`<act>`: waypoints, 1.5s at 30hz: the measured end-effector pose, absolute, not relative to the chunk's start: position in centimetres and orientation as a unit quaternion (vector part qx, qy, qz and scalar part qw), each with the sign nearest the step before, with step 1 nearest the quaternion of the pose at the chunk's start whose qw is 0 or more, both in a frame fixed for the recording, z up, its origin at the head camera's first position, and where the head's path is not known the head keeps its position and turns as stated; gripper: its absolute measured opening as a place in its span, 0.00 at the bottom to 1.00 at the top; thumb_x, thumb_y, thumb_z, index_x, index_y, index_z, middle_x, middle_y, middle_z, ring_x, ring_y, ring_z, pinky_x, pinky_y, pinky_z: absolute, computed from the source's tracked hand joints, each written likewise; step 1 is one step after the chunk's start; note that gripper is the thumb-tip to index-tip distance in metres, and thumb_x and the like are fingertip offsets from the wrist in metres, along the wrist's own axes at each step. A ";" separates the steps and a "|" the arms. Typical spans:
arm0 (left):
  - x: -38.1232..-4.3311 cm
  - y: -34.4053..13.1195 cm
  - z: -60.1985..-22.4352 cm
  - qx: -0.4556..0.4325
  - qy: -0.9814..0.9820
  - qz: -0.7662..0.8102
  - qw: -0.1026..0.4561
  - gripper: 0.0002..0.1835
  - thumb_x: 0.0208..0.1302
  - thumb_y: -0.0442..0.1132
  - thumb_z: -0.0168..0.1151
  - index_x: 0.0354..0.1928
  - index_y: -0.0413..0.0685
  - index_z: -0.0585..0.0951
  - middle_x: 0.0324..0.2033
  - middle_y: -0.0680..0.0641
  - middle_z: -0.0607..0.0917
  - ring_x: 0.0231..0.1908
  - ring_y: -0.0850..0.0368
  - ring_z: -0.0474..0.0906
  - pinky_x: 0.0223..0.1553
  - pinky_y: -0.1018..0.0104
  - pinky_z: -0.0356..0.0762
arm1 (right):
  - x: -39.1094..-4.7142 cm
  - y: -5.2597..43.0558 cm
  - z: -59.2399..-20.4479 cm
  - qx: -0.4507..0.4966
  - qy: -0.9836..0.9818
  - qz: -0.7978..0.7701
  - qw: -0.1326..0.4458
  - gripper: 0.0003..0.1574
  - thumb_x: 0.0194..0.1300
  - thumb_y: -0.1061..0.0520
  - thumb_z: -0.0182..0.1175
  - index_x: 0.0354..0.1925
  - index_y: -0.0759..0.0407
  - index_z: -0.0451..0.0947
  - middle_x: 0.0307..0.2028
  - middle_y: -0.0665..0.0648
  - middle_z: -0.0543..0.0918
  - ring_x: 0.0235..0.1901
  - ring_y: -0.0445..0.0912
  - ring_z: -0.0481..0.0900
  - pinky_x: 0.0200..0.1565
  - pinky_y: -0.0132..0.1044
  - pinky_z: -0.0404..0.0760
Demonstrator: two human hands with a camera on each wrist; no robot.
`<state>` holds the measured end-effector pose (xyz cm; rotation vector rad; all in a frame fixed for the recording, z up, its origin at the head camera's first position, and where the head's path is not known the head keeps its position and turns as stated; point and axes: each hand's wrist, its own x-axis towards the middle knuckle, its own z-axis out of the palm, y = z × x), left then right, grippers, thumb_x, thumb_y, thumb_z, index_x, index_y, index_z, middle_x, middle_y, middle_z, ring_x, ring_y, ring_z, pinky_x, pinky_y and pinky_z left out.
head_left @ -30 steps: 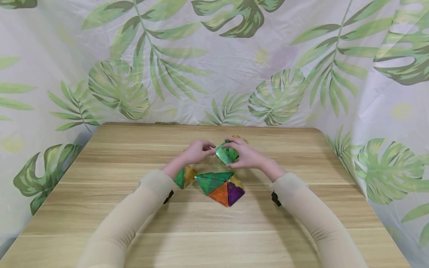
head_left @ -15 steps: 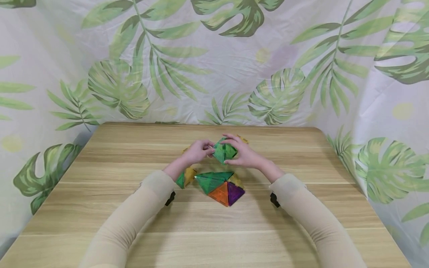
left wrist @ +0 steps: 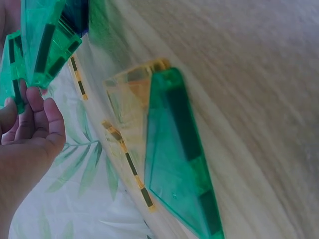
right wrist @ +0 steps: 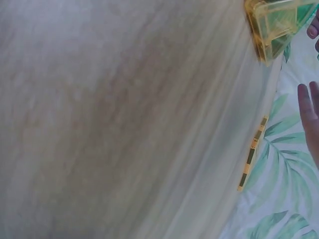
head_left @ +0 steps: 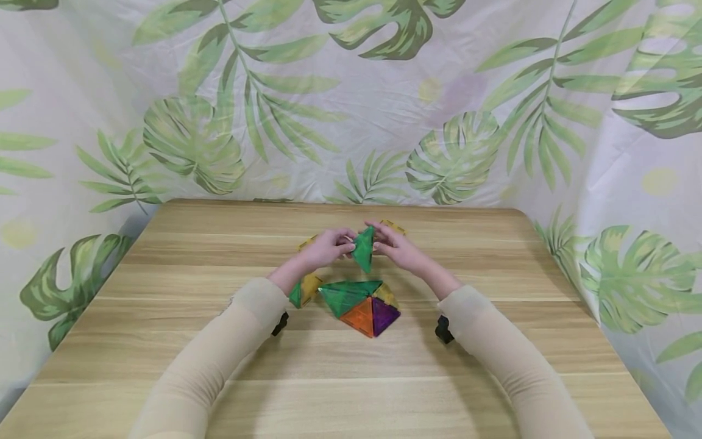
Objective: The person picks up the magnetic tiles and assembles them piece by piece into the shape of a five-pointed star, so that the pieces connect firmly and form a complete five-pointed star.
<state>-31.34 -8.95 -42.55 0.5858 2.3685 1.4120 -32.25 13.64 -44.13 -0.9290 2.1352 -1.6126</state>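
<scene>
In the head view my left hand [head_left: 329, 247] pinches a green translucent triangular magnetic tile [head_left: 362, 250] held up over the table. My right hand [head_left: 403, 249] is at that tile's right side, thumb and fingers spread; the right wrist view shows straight fingers [right wrist: 306, 102]. Whether they touch the tile cannot be told. Nearer the body lies a joined group of tiles: green [head_left: 348, 297], orange [head_left: 360, 317], purple [head_left: 385, 316] and yellow [head_left: 386, 294]. A green tile [left wrist: 179, 154] with yellow beside it stands by my left forearm, partly hidden in the head view.
A yellow tile [head_left: 393, 226] lies behind my right hand. Another yellow tile [head_left: 307, 242] shows past my left hand, mostly covered. The wooden table [head_left: 351, 396] ends at the back against a leaf-patterned cloth [head_left: 307, 122].
The green piece has turned from facing broadside to a narrow upright triangle. My right fingers have loosened from around it and drawn slightly right, while my left hand has kept its pinch.
</scene>
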 end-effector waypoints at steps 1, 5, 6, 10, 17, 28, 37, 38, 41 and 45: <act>-31.3 -8.9 -42.5 0.210 0.827 0.495 0.164 0.14 0.72 0.34 0.49 0.55 0.38 0.73 0.41 0.38 0.83 0.46 0.39 0.79 0.49 0.47 0.75 | -32.2 13.6 -44.1 -0.322 0.735 -0.573 0.163 0.33 0.74 0.64 0.42 0.73 0.63 0.46 0.65 0.71 0.63 0.62 0.60 0.66 0.58 0.50 0.72; -31.4 -8.7 -42.6 0.219 0.820 0.501 0.169 0.13 0.72 0.33 0.47 0.54 0.36 0.72 0.41 0.38 0.83 0.45 0.39 0.78 0.48 0.47 0.76 | -32.2 13.7 -44.3 -0.316 0.718 -0.595 0.176 0.31 0.74 0.64 0.43 0.71 0.66 0.50 0.62 0.71 0.68 0.59 0.57 0.71 0.58 0.49 0.72; -31.4 -8.7 -42.7 0.218 0.820 0.501 0.170 0.13 0.72 0.33 0.47 0.54 0.36 0.72 0.41 0.38 0.83 0.45 0.39 0.78 0.48 0.48 0.76 | -32.2 13.8 -44.3 -0.313 0.719 -0.596 0.173 0.29 0.73 0.64 0.43 0.69 0.67 0.52 0.61 0.71 0.69 0.58 0.55 0.72 0.57 0.49 0.72; -31.4 -8.5 -42.7 0.212 0.819 0.502 0.178 0.12 0.72 0.33 0.48 0.53 0.36 0.72 0.42 0.37 0.83 0.45 0.40 0.79 0.48 0.48 0.77 | -32.2 13.9 -44.4 -0.303 0.730 -0.590 0.163 0.23 0.73 0.63 0.46 0.63 0.70 0.61 0.56 0.70 0.72 0.54 0.49 0.74 0.57 0.53 0.72; -31.3 -8.6 -43.2 0.205 0.822 0.491 0.202 0.11 0.71 0.31 0.48 0.51 0.33 0.72 0.41 0.37 0.82 0.44 0.41 0.79 0.47 0.50 0.77 | -32.0 14.5 -44.7 -0.267 0.768 -0.556 0.174 0.17 0.72 0.61 0.48 0.56 0.67 0.68 0.46 0.63 0.77 0.44 0.51 0.76 0.50 0.58 0.75; -31.2 -8.7 -44.4 0.213 0.832 0.456 0.232 0.10 0.71 0.32 0.47 0.50 0.35 0.72 0.40 0.41 0.81 0.40 0.47 0.77 0.42 0.58 0.75 | -32.0 15.1 -45.3 -0.234 0.793 -0.517 0.221 0.16 0.74 0.58 0.46 0.55 0.65 0.69 0.39 0.56 0.75 0.34 0.45 0.74 0.40 0.44 0.78; -30.7 -8.7 -44.3 0.237 0.841 0.406 0.266 0.08 0.71 0.33 0.48 0.46 0.36 0.73 0.35 0.42 0.78 0.31 0.52 0.72 0.33 0.66 0.71 | -32.0 14.6 -45.4 -0.226 0.789 -0.507 0.264 0.16 0.74 0.58 0.46 0.53 0.65 0.70 0.38 0.55 0.77 0.32 0.45 0.75 0.36 0.39 0.77; -30.7 -8.7 -44.3 0.242 0.844 0.399 0.264 0.08 0.71 0.33 0.48 0.45 0.36 0.74 0.35 0.42 0.78 0.31 0.53 0.71 0.33 0.67 0.70 | -32.0 14.5 -45.4 -0.226 0.787 -0.508 0.269 0.16 0.74 0.58 0.46 0.53 0.65 0.70 0.39 0.55 0.77 0.32 0.44 0.75 0.36 0.38 0.77; -30.6 -8.6 -44.4 0.255 0.852 0.378 0.257 0.06 0.71 0.33 0.50 0.42 0.38 0.75 0.33 0.44 0.78 0.31 0.55 0.71 0.33 0.68 0.69 | -32.1 14.4 -45.6 -0.228 0.783 -0.507 0.280 0.16 0.74 0.59 0.45 0.53 0.65 0.70 0.41 0.56 0.77 0.32 0.44 0.75 0.36 0.37 0.77; -30.5 -8.6 -44.5 0.273 0.864 0.343 0.245 0.07 0.71 0.35 0.51 0.35 0.41 0.75 0.26 0.48 0.75 0.27 0.58 0.69 0.31 0.69 0.67 | -32.1 14.1 -45.7 -0.222 0.794 -0.488 0.286 0.15 0.74 0.58 0.45 0.53 0.63 0.71 0.41 0.55 0.77 0.32 0.44 0.74 0.35 0.35 0.77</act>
